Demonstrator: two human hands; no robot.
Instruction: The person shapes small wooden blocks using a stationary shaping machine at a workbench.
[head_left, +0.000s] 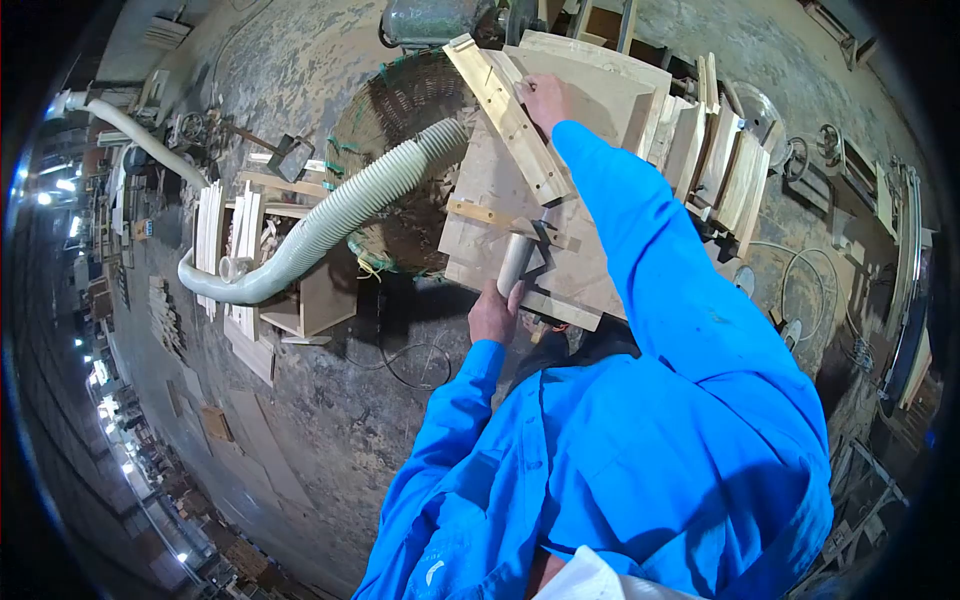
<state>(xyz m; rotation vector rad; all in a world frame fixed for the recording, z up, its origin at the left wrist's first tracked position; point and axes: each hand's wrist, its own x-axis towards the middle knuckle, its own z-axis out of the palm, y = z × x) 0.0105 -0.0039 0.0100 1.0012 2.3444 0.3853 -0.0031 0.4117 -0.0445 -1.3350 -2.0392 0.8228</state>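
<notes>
My left hand (493,314) is closed around the lower end of a pale, bar-like piece (515,262) at the near edge of a worktable (585,245). The upper end of that piece meets a dark metal part (527,230) beside a narrow wooden strip (475,211). Across the table my right hand (546,101) has its fingers curled next to the far end of a long wooden fence (510,125) with holes in it. What the right fingers grip, if anything, is hidden.
Left of the table a ribbed hose (350,210) runs over a large woven basket (365,130) with wood scraps. Stacked boards (715,150) stand on the right. A green motor (430,20) sits behind. Wood strips (210,240) lie at the left, and a cable (420,385) is on the floor.
</notes>
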